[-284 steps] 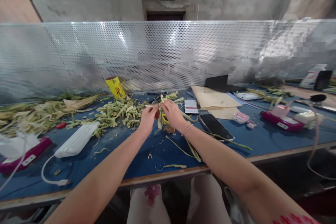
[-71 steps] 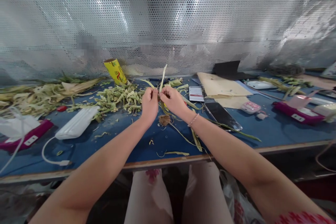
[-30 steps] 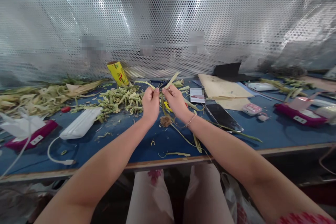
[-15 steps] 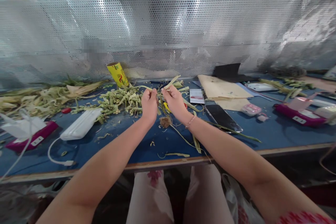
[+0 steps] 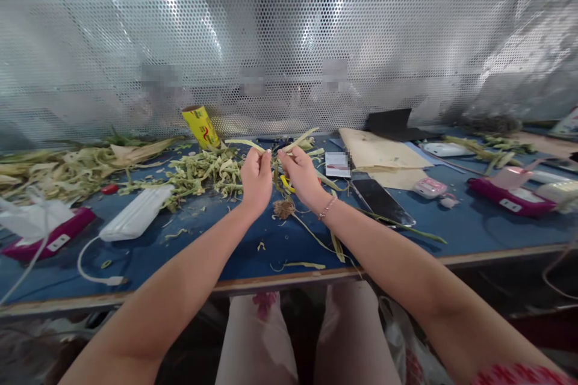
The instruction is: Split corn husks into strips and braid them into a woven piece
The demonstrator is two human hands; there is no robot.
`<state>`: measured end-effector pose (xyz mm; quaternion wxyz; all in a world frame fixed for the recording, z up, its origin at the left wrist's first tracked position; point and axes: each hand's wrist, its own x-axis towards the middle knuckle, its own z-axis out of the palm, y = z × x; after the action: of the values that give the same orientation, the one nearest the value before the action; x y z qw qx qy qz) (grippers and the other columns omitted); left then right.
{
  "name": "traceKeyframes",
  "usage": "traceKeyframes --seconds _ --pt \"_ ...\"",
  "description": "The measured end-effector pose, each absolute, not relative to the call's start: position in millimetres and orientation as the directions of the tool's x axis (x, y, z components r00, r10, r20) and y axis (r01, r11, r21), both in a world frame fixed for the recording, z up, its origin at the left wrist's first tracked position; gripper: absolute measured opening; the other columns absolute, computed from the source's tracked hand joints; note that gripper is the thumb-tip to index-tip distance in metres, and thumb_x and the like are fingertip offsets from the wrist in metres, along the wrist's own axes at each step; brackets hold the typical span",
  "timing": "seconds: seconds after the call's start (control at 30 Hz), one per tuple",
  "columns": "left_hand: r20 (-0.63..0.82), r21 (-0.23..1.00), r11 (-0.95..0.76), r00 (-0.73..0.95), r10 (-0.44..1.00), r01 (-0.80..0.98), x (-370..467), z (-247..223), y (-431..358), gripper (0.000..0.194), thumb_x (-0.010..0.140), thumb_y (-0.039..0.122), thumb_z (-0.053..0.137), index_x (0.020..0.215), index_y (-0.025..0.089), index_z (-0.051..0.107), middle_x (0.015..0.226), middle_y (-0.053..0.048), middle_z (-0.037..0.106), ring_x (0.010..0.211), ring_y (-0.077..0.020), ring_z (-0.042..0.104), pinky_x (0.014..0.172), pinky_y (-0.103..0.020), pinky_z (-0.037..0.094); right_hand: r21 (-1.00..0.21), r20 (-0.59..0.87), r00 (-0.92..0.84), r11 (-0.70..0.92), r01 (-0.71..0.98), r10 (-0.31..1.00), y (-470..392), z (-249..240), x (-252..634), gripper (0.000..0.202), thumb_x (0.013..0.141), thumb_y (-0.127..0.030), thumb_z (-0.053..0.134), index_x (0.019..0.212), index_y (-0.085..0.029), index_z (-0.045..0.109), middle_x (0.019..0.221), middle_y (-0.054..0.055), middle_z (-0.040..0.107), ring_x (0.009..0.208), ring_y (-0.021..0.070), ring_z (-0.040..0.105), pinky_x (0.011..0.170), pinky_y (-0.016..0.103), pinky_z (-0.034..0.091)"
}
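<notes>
Curly pale-green plant scraps (image 5: 210, 169) on blue flat tabletop (image 5: 244, 258), left of centre; white oblong corded device (image 5: 135, 215) front-left of them. Yellow cylindrical container (image 5: 201, 127) behind scraps, before grey perforated metal screen (image 5: 280, 42). Black rectangular phone (image 5: 382, 201) right, beige flat paper (image 5: 379, 150) behind.

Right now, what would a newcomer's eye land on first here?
Probably the bright yellow tube, leaning just behind the heap of pale green plant pieces. Then the left hand and right hand, meeting mid-table with pale strips pinched in the fingers.
</notes>
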<state>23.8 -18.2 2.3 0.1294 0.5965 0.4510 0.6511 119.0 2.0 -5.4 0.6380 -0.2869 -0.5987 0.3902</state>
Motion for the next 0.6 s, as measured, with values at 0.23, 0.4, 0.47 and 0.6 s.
traceKeyframes --seconds 0.23,0.4,0.47,0.6 --pt "0.638 0.764 -0.570 -0.218 0.739 0.303 21.4 2.9 -18.0 0.032 0.081 0.040 0.047 0.060 0.020 0.033 0.050 0.006 0.029 0.047 -0.0088 0.029 0.049 -0.025 0.024 -0.797 0.601 -0.089 0.590 -0.128 0.794 0.4 -5.4 123.9 0.019 0.078 -0.038 0.048 0.072 -0.021 0.043 0.050 -0.008 0.025 0.042 0.0057 0.023 0.042 0.022 0.020" --pt "0.661 0.748 -0.600 -0.237 0.712 0.285 21.0 4.3 -19.1 0.032 0.079 0.042 0.050 0.060 0.020 0.038 0.050 0.006 0.032 0.047 -0.0086 0.030 0.048 -0.025 0.024 -0.775 0.632 -0.108 0.625 -0.095 0.767 -5.8 -2.3 121.0 0.020 0.078 -0.039 0.047 0.073 -0.020 0.044 0.053 -0.007 0.032 0.046 0.0063 0.029 0.044 0.022 0.023" --pt "0.662 0.749 -0.605 -0.251 0.707 0.272 21.5 3.7 -18.5 0.033 0.078 0.043 0.051 0.059 0.019 0.039 0.049 0.006 0.031 0.046 -0.0082 0.029 0.047 -0.025 0.023 -0.771 0.637 -0.112 0.631 -0.087 0.763 -7.4 -1.4 119.9 0.019 0.079 -0.038 0.046 0.073 -0.020 0.044 0.054 -0.006 0.033 0.047 0.0065 0.030 0.045 0.022 0.024" --pt "0.632 0.775 -0.598 -0.271 0.726 0.206 22.8 -0.4 -13.6 0.034 0.078 0.045 0.051 0.058 0.019 0.039 0.048 0.006 0.028 0.043 -0.0072 0.026 0.044 -0.024 0.021 -0.768 0.641 -0.119 0.636 -0.082 0.758 -8.0 -1.1 119.1 0.016 0.079 -0.035 0.046 0.074 -0.020 0.045 0.054 -0.007 0.034 0.047 0.0067 0.029 0.045 0.021 0.024"
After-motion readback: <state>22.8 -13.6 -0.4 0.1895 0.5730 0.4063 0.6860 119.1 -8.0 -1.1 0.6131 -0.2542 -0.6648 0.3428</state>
